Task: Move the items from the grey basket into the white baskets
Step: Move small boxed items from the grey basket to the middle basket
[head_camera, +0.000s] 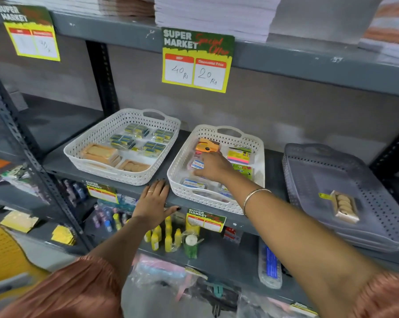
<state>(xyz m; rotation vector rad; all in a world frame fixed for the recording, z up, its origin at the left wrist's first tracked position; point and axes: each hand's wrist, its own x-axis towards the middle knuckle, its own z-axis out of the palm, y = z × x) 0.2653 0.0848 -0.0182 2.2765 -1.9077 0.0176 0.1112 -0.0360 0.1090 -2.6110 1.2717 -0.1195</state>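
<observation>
The grey basket point(308, 171) stands on the right of the shelf with one packet of round wooden pieces point(344, 206) lying in it. Two white baskets sit to its left. The left white basket point(83, 154) holds blue-yellow packets and wooden-piece packets. The right white basket point(177, 177) holds an orange item point(206, 145), sticky notes point(238, 156) and small white packets. My right hand point(213, 167) reaches into the right white basket, thumb and fingers closed around a small white packet point(197, 164). My left hand point(153, 201) rests flat on the shelf's front edge, fingers spread.
A price sign point(197, 59) hangs from the upper shelf, which carries stacks of paper point(214, 17). Below, yellow bottles point(168, 237) and bagged goods fill the lower shelf. A dark upright post point(102, 76) stands behind the left basket.
</observation>
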